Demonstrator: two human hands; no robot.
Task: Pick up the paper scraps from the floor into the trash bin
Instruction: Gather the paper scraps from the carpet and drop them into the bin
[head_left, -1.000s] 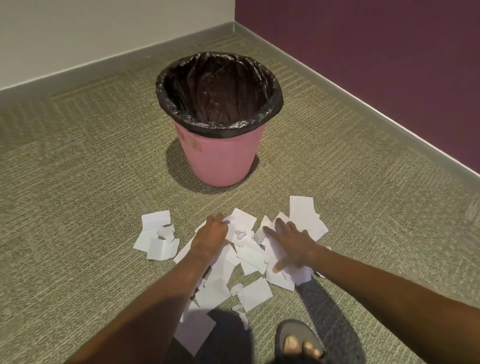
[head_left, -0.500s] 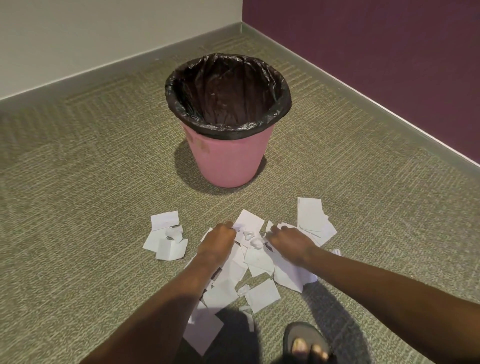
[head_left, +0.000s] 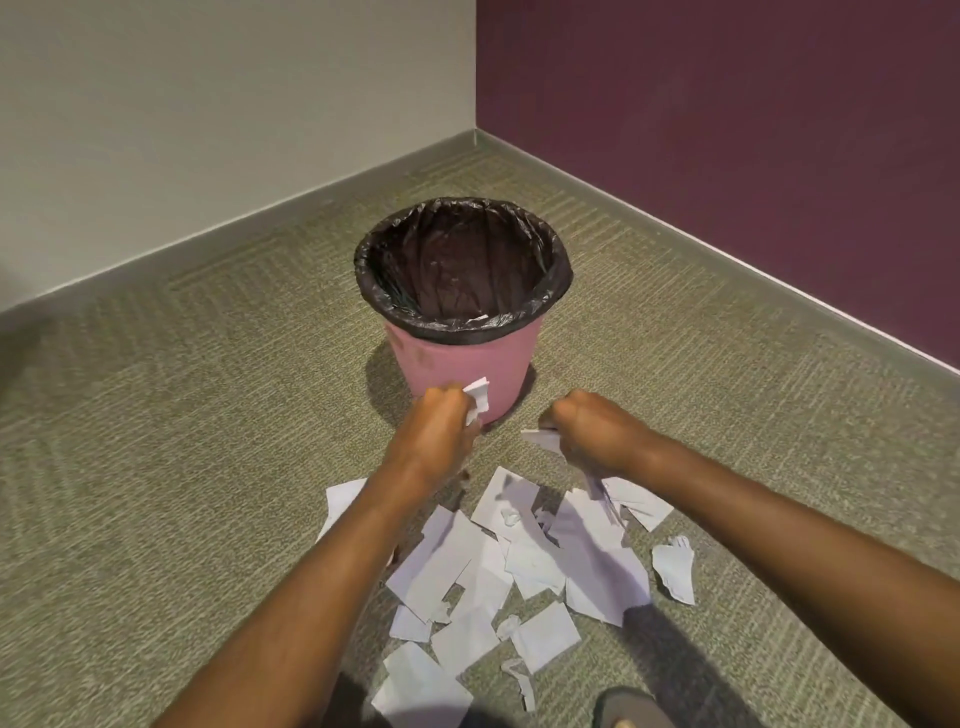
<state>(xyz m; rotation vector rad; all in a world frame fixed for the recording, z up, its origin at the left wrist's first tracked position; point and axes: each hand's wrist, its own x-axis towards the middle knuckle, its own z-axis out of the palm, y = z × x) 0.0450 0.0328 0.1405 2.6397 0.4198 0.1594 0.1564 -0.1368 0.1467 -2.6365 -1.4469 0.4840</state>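
With the left hand (head_left: 436, 423) and right hand (head_left: 589, 428) each curling fingers (head_left: 453, 402) tight round paper scraps (head_left: 478, 396), carry them above the trash bin (head_left: 457, 364) rim before loosening.

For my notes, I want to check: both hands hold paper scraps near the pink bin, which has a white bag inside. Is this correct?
Not quite. The head view shows the bag in the pink bin is black, not white. The rest holds: the left hand and the right hand each grip paper scraps near it.
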